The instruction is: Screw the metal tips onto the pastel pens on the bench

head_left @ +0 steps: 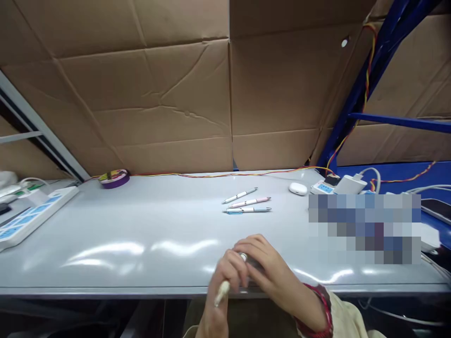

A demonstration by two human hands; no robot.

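Observation:
My left hand (227, 274) is closed around a pale, slim pen (221, 293) at the table's front edge. One cream end sticks out below the fingers, and a small round whitish end shows at the top; the middle is hidden. My right hand (269, 267) meets it from the right, its fingers and thumb pinched about that upper end. Beyond my hands lie a grey-and-white pen (239, 195), a pink-and-white pen (248, 203) and a blue-and-white pen (246, 210), roughly side by side.
At the back left sits a purple tape roll (114, 179). A power strip (37, 216) lies along the left side. To the right are a white earbud case (298, 188), a charger (350, 184) with cables, and a phone (437, 209). Cardboard (158, 94) walls the back.

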